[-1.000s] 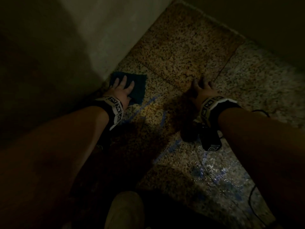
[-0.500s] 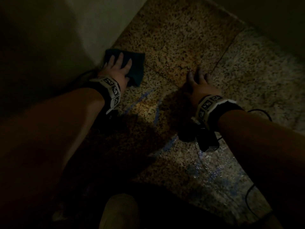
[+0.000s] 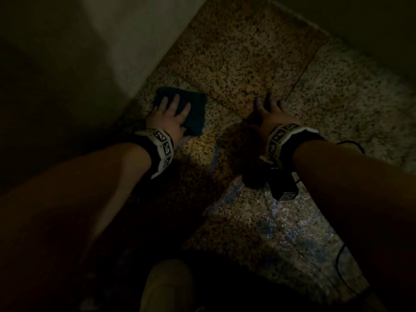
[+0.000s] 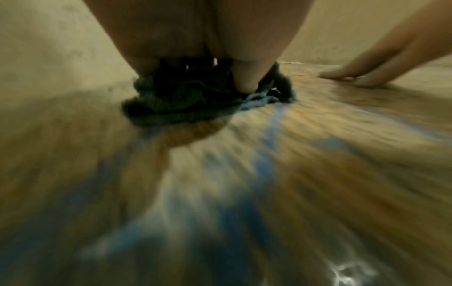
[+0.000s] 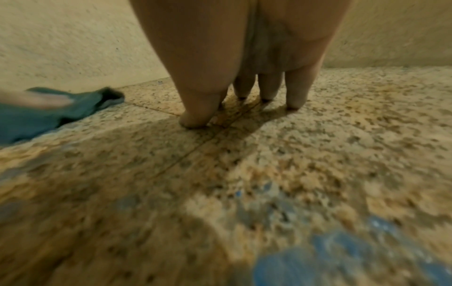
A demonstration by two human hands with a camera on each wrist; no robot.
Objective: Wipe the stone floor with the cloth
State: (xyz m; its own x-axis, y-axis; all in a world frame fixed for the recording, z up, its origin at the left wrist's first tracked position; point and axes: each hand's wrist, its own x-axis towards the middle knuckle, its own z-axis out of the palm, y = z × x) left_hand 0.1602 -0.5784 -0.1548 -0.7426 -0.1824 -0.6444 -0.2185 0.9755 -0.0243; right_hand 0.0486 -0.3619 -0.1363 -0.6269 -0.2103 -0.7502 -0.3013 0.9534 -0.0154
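Observation:
A dark teal cloth lies folded on the speckled stone floor close to the left wall. My left hand lies flat on it with straight, spread fingers and presses it down. In the left wrist view the cloth bunches under my palm and thumb, and the floor is blurred by motion. My right hand is planted on the bare floor to the right, fingers straight, holding nothing. The right wrist view shows its fingertips on a tile joint, with the cloth at far left.
Plaster walls close the corner on the left and at the back. Blue streaks and wet shine mark the floor near me. A black cable trails at lower right. My pale shoe is at the bottom.
My left hand has pushed the cloth forward along the left wall, away from me. The right hand stays planted on the floor.

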